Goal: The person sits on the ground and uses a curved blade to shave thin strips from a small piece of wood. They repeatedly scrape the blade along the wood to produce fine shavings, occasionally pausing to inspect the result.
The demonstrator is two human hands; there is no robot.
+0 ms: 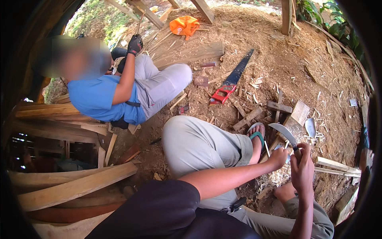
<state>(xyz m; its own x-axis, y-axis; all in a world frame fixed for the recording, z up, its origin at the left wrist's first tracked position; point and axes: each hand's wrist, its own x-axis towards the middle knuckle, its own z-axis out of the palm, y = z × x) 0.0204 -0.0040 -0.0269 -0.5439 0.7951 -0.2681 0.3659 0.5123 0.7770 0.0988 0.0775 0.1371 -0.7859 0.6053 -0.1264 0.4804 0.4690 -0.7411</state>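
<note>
The person wears a plain black top (155, 211) whose short left sleeve (181, 192) ends above the elbow, leaving the forearm uncovered. The trousers (195, 139) are loose, pale khaki with a grey-green cast, and look darker toward the right hem. A small black fitting (235, 205) sits near the waist, its exact kind unclear. On the left foot is a flip-flop (256, 136) with a green Y-shaped strap. The left hand (277, 159) and right hand (302, 167) are bare.

Crumpled orange bundle (184, 26) at twelve o'clock, red-handled saw (234, 77) between one and two, leaves (347, 32) at two, planks (79, 185) at eight, blue-shirted co-worker (93, 97) past nine
</note>
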